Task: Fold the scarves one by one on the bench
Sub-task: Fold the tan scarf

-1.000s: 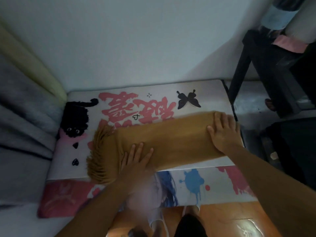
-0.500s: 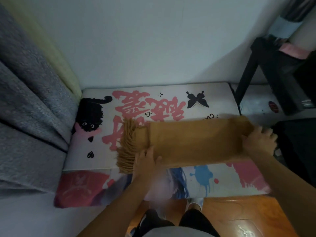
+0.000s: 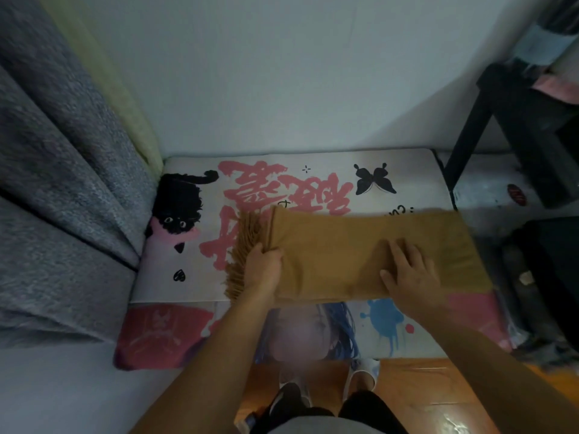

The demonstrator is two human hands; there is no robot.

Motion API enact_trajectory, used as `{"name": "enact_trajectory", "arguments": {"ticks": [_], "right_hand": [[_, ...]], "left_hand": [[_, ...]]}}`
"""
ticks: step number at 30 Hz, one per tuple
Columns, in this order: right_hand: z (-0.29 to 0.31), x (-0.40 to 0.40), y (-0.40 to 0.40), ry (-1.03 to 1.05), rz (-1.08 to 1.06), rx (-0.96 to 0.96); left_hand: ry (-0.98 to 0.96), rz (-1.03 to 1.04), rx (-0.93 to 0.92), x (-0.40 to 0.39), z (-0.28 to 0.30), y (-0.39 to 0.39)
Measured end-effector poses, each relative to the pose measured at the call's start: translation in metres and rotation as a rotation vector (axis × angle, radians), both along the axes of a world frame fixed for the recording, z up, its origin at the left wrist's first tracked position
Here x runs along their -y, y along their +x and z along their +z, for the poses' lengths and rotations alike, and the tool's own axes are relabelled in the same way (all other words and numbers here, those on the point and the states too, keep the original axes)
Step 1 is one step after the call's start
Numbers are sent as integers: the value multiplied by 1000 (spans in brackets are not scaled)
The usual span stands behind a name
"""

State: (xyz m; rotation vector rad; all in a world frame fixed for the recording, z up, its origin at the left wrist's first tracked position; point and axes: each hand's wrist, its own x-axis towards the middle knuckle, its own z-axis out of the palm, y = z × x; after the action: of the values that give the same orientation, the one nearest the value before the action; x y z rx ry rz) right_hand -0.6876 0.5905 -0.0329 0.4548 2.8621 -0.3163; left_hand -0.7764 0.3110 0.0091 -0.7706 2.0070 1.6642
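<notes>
Head view: a tan scarf is laid across the printed bench. Its fringed end is gripped by the left hand; its middle is pressed by the flat right hand. Layers may be skewed if the fringe is pulled unevenly.

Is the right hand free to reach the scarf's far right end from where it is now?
Probably yes. The right hand lies flat on the mustard scarf near its middle, and only bare scarf lies between it and that end. The left hand grips the fringed end.
</notes>
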Motion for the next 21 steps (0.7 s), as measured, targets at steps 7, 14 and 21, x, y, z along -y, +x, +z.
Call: {"name": "enact_trajectory", "arguments": {"ticks": [7,14,21], "right_hand": [[-6,6,-7,55,59,92],[-6,-4,1,18,92,81],[-6,0,-1,30,114,86]], "left_hand": [[-97,-22,97,16,-14,6],[-436,-5,-162,23,-17,24],[-983,-1080,-568,-70,-26,43]]}}
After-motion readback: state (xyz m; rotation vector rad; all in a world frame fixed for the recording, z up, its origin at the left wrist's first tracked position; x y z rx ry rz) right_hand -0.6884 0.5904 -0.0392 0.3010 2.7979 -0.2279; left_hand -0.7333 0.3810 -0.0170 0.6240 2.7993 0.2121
